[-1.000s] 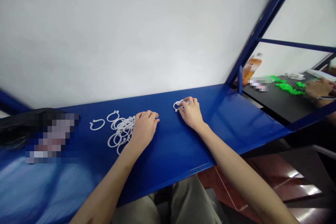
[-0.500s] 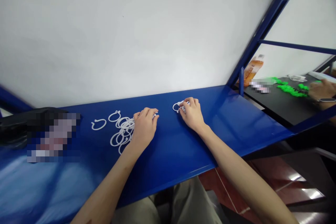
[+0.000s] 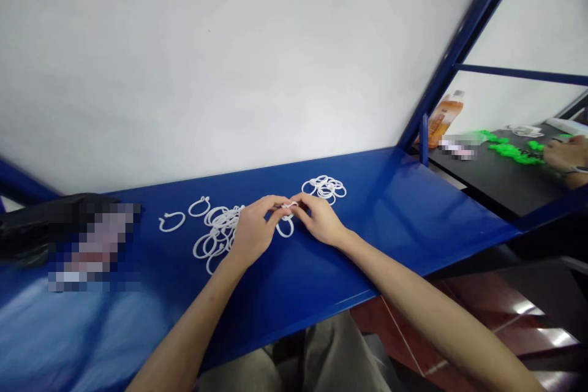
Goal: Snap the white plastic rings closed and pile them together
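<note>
While the left hand pinches a white loop — thumb against fingers — the right hand pinches it likewise.

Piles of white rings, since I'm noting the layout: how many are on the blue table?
2: a larger pile beside the left hand, which partly covers it, and a smaller pile beyond the right hand. Anything fully under either hand is hidden.
</note>
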The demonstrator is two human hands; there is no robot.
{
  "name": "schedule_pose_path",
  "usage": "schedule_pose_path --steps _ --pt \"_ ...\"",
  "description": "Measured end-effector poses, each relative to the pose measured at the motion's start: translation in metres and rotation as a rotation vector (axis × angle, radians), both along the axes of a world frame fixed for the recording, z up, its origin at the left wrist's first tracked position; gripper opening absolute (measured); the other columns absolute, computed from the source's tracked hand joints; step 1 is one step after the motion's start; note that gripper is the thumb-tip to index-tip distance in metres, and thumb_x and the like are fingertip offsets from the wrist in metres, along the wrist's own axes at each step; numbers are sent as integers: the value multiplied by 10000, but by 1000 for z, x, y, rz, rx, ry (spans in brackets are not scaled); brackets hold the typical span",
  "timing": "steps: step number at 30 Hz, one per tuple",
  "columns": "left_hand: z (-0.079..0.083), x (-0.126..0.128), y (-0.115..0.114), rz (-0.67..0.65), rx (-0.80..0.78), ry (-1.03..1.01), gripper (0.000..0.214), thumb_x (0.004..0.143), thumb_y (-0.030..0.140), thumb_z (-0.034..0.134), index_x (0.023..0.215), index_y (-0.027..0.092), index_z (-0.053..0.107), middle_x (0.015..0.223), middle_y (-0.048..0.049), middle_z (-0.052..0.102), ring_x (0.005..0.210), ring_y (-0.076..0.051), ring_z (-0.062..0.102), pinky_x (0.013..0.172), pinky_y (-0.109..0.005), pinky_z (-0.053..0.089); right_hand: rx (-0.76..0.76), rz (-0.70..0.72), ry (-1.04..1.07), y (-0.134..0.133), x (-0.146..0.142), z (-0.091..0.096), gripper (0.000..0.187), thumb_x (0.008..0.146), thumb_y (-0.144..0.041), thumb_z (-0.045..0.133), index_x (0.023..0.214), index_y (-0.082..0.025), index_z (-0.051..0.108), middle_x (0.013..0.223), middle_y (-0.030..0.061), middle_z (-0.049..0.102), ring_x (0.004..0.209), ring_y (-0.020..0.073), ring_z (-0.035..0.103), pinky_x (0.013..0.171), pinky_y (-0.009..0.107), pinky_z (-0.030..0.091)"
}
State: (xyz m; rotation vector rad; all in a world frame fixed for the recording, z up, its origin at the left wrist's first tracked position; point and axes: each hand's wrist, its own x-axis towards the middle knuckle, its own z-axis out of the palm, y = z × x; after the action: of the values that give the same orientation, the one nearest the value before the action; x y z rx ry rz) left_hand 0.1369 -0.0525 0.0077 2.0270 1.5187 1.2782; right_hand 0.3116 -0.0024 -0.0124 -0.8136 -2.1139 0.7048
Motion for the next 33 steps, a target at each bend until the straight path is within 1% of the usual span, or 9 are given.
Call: schedule_pose_path --steps 3,5,9,13,19,23,25,29,33 --pt "1 -3 2 16 -84 -106 172 879 355 623 963 238 719 869 2 763 777 -170 696 779 -298 546 -67 -2 52 2 0 0 127 991 -248 524 1074 -195 605 812 4 693 716 147 648 702 253 479" --pt "0 -4 3 24 -94 -108 158 868 350 634 939 234 715 839 7 757 748 -165 686 761 -295 538 -64 -5 44 2 1 0 137 993 -245 525 1095 -196 602 776 -8 681 690 142 643 685 246 474" --pt "-2 -4 2 45 -45 16 100 867 309 631 851 235 695 824 12 739 743 -160 662 754 -294 518 -8 7 -1 3 3 0 137 1010 -251 501 1036 -206 628 825 5 703 698 136 643 673 236 466" --pt "-3 -2 -1 24 11 153 147 899 255 570 788 239 665 847 10 721 810 -167 645 808 -309 489 57 32 -20 5 6 -1 130 1010 -230 501 981 -203 625 897 29 722 763 145 663 698 238 471" --pt "-6 -1 -2 -36 -34 250 198 921 238 509 744 236 599 814 8 689 824 -173 615 806 -318 466 192 64 -196 4 9 -5 142 1022 -223 467 967 -206 597 905 49 699 814 165 645 710 246 457" --pt "-10 0 0 -6 -87 156 139 926 358 551 872 242 607 881 0 688 831 -177 625 803 -323 480 145 7 -177 2 6 -4 130 1013 -191 468 968 -200 590 885 40 703 779 154 649 679 232 442" --pt "-12 1 0 40 -121 165 222 894 448 605 978 242 605 930 -11 689 862 -193 631 813 -344 474 71 -40 -145 1 3 -3 111 1002 -184 492 966 -205 595 857 21 713 729 140 655 658 225 437" --pt "-15 4 -3 51 -110 412 564 748 632 713 1114 222 590 956 -36 687 949 -263 610 865 -418 425 4 -143 -116 3 1 -2 79 983 -201 527 966 -202 604 812 13 725 669 140 665 642 236 448" --pt "-17 8 -5 55 -101 507 643 778 624 684 1246 208 537 994 -53 691 985 -285 603 859 -423 409 -14 -216 -88 6 4 -4 77 970 -217 540 936 -195 605 785 25 729 672 156 681 643 247 469"
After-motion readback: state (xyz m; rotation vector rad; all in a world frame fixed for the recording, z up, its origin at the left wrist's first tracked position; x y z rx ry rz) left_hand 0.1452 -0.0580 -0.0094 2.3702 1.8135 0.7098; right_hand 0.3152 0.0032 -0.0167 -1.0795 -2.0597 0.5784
